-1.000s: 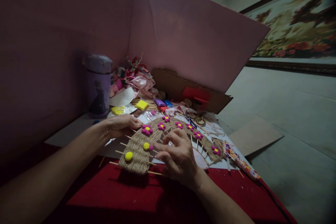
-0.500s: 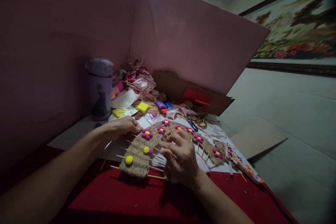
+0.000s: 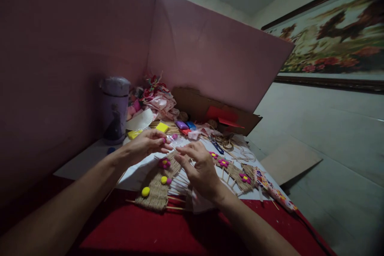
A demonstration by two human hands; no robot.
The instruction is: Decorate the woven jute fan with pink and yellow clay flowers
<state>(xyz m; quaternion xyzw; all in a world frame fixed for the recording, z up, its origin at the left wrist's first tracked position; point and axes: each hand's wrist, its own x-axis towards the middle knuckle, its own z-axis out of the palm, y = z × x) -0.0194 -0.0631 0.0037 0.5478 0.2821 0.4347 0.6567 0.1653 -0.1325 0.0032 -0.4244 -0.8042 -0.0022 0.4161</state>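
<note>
A fan-shaped piece of woven twine (image 3: pixel 151 190) on thin sticks lies in front of me, its upper part hidden by my hands. Magenta clay flowers with yellow centres (image 3: pixel 223 163) sit along the weave. On its left end are a yellow clay disc (image 3: pixel 145 191) and another yellow disc (image 3: pixel 164 180) with one magenta ball beside it. My left hand (image 3: pixel 147 146) is raised above the weave, a small bit of magenta clay (image 3: pixel 164 140) pinched in its fingers. Close to those fingertips, my right hand (image 3: pixel 199 168) has its fingers stretched out and apart, with nothing clearly seen in them.
A purple tumbler (image 3: pixel 115 112) stands at the back left. Behind the weave are a yellow clay block (image 3: pixel 162 127), purple and blue packets (image 3: pixel 181 125), scissors (image 3: pixel 217 146) and cardboard (image 3: pixel 192 100). A flower-patterned glue gun (image 3: pixel 274 190) with a cord lies at the right edge.
My right hand has lifted off the weave and opened its fingers near my left hand. My left hand has moved slightly right, and magenta clay now shows in its fingers.
</note>
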